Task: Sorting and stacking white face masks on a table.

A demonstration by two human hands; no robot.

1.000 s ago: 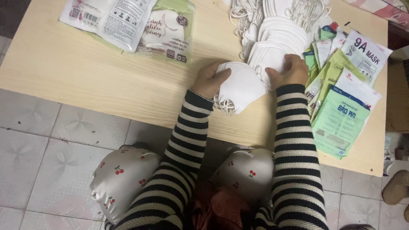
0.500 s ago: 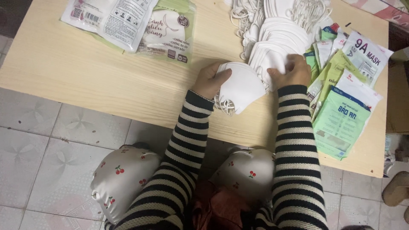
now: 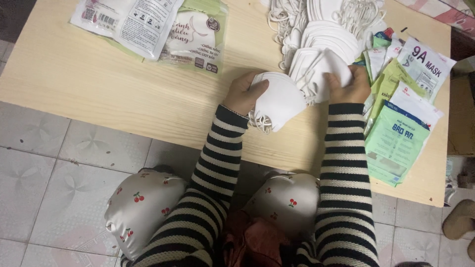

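From my feed I look straight down on a pale wooden worktop (image 3: 123, 94) with both hands at its near edge. The left hand (image 3: 243, 93) is closed around a white folded face mask (image 3: 278, 101), fingers curled over its upper edge and thumb on its face; the mask lies low over the wood, its elastic ear loops (image 3: 261, 122) bunched beneath it near the wrist. The right hand (image 3: 349, 84) is closed too, gripping the near end of a fanned stack of white masks (image 3: 324, 49) that runs away from me toward the far edge, its loops tangled at the top. The held mask and that stack touch or overlap between the two hands; I cannot tell which. Just right of the right hand lies a spread of flat mask packets (image 3: 401, 128), green, white and pale yellow, overlapping one another and reaching to the worktop's right edge. At the far left sit two larger printed pouches (image 3: 148, 24), one white and one green-tinted, well apart from the hands. Both forearms wear black-and-white striped sleeves (image 3: 217, 158). Below the worktop edge I see knees in silvery trousers with small cherry prints (image 3: 143, 202) over a grey tiled floor (image 3: 49, 163).
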